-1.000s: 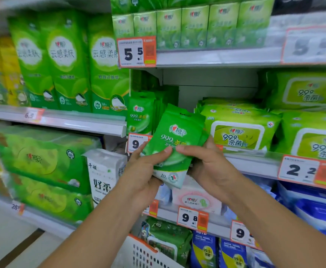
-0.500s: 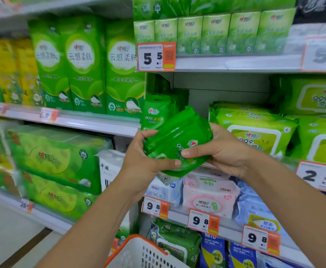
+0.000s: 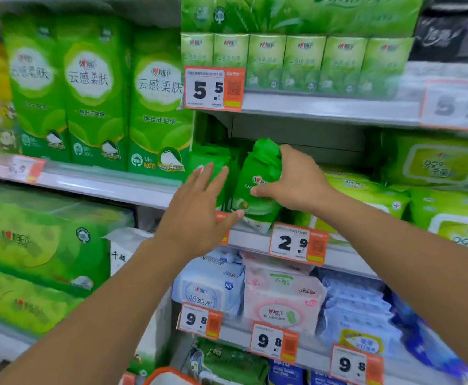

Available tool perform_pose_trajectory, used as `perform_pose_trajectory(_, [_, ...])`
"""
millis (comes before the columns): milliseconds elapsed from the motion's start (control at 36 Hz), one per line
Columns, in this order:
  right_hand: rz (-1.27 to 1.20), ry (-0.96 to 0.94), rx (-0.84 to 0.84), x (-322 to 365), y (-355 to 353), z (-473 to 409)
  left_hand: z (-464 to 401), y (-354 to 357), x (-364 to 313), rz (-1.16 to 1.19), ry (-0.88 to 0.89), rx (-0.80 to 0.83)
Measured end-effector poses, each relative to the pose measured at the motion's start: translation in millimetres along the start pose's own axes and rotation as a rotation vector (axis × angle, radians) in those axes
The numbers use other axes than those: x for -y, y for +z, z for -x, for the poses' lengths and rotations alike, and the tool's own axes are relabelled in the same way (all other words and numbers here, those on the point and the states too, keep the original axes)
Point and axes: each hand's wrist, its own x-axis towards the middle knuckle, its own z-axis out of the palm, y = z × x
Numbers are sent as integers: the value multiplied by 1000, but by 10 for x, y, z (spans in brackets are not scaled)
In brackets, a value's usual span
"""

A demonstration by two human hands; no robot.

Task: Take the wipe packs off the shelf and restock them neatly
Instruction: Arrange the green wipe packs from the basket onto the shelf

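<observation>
My right hand (image 3: 296,180) grips a small stack of dark green wipe packs (image 3: 258,187), held upright at the front edge of the middle shelf (image 3: 255,240). To its left stand more packs of the same kind (image 3: 208,159) in a row reaching back into the shelf. My left hand (image 3: 199,209) is spread, fingers straight, in front of that row, with its thumb tip by the bottom of the held stack. It holds nothing.
Larger light green wipe packs (image 3: 366,195) lie right of the held stack. Price tags (image 3: 296,243) hang on the shelf edges. Tall green tissue packs (image 3: 94,93) fill the upper left shelf. Blue and pink wipe packs (image 3: 282,298) sit below; a basket rim (image 3: 169,377) shows at the bottom.
Both hands carried the packs up and forward to the shelf. My left hand let go of the stack and opened; my right hand now holds it alone, turned upright.
</observation>
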Motion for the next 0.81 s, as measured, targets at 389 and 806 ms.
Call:
perform_pose_trajectory(389, [-142, 435, 532, -434, 454, -1645, -332, 307, 567, -36, 67, -168])
perform_pose_trajectory(806, [379, 192, 293, -907, 920, -2151, -541, 356, 636, 184, 49, -243])
